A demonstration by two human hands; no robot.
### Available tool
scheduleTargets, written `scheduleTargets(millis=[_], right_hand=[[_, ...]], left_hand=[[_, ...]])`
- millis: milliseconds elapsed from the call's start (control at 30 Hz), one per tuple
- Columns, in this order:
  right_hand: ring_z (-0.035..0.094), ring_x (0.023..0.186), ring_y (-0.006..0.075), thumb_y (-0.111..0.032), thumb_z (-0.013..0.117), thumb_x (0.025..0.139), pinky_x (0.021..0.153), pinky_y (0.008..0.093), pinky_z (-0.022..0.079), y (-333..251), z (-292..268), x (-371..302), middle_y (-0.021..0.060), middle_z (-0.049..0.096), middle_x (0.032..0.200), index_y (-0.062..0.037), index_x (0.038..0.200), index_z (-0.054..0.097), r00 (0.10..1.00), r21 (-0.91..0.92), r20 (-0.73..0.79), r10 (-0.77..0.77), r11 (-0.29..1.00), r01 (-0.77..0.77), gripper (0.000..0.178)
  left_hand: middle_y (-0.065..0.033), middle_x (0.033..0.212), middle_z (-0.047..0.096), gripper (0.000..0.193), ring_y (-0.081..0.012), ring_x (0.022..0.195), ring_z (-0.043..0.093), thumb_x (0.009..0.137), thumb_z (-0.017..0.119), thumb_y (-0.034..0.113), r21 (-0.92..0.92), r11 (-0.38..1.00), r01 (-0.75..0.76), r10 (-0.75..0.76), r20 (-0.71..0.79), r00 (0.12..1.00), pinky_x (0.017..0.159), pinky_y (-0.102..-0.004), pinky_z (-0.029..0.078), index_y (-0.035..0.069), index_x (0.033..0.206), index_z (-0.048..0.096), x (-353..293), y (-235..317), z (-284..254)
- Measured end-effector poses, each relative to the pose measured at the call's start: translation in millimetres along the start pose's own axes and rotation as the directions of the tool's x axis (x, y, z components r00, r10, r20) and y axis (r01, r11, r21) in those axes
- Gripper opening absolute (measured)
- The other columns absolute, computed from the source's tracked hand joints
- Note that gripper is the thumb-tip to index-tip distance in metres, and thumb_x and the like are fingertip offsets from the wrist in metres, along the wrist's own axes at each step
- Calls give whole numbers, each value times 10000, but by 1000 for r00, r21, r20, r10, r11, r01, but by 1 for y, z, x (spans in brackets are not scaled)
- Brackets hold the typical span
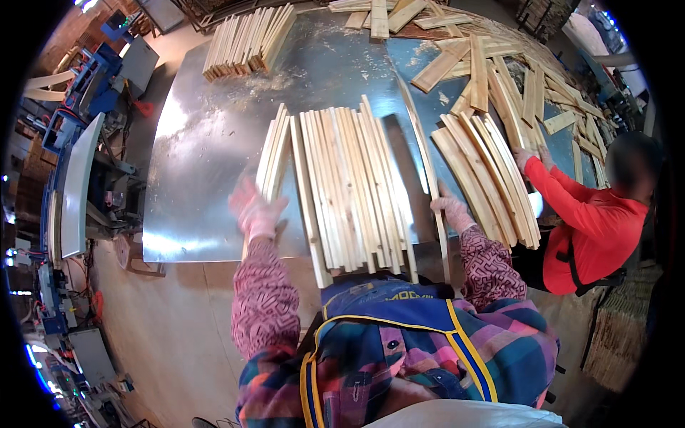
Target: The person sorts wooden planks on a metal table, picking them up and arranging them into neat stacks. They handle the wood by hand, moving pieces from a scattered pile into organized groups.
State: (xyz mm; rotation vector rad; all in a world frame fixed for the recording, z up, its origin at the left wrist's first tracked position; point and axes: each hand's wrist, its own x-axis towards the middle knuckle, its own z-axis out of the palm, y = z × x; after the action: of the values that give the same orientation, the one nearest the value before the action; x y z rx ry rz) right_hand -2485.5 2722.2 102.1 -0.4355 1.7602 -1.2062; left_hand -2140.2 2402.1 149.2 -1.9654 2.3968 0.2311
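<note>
A row of pale wooden strips (346, 185) stands on edge, packed side by side, at the near edge of the metal-topped table (207, 157) before me. Left of it, a few more strips (274, 153) lie slightly slanted. My left hand (255, 208), gloved and a little blurred, is over their near end with its fingers apart. To the right of the row, my gloved right hand (452, 208) has its fingers round a single long wooden strip (426, 157), whose near end sticks out past the table edge.
At the back left stands another stack of strips (250, 39). A curved group of boards (489, 178) lies to my right, beside a co-worker in red (596, 221) whose hands touch boards there. Loose boards (457, 68) pile up at the far right. Blue machinery (78, 107) lines the left.
</note>
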Motion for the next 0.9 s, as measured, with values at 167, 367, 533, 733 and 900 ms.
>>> scheduleTargets(millis=[167, 367, 533, 733, 900], right_hand=[[679, 1098, 334, -461, 731, 842, 997, 378, 528, 1, 115, 56, 202, 696, 1183, -69, 1472, 432, 987, -619, -36, 154, 773, -143, 800], [599, 1241, 355, -510, 835, 751, 1056, 378, 472, -30, 259, 103, 265, 630, 1288, 20, 1523, 315, 987, -507, 139, 79, 862, 2, 1071], [477, 1369, 371, -505, 816, 761, 1151, 360, 362, -21, 332, 131, 265, 536, 1421, -15, 1608, 117, 976, -392, 171, 132, 918, -55, 1203], [505, 1331, 358, -433, 757, 746, 1130, 380, 395, -54, 296, 88, 240, 467, 1501, -112, 1627, 164, 983, -351, 41, 181, 923, -156, 1110], [467, 1333, 396, -444, 771, 727, 1097, 441, 426, -76, 221, 21, 216, 416, 1509, -157, 1602, 250, 994, -683, -38, -107, 728, 53, 1058]], left_hand=[[-260, 1339, 611, 979, -359, 1299, 562, 823, 648, 683, -283, 916, 282, -114, 491, 863, 1093, -451, 417, -4, 1481, 419, 6, -116, 45], [-213, 1287, 655, 766, -379, 1235, 597, 885, 537, 656, -302, 922, 244, -116, 385, 916, 1014, -444, 463, 80, 1390, 565, 60, -156, 68], [-230, 1308, 638, 841, -393, 1235, 592, 859, 528, 704, -193, 926, 325, -225, 410, 884, 1052, -450, 435, 61, 1399, 550, 92, -200, 38], [-227, 1478, 506, 888, -380, 1351, 499, 818, 653, 602, -74, 984, 164, -161, 50, 986, 1135, -430, 373, 50, 1486, 459, 82, -186, 48], [-210, 1342, 628, 737, -301, 1242, 601, 930, 683, 389, -770, 617, -164, 465, 189, 865, 1078, -345, 431, -19, 1488, 428, 48, -41, 30]])
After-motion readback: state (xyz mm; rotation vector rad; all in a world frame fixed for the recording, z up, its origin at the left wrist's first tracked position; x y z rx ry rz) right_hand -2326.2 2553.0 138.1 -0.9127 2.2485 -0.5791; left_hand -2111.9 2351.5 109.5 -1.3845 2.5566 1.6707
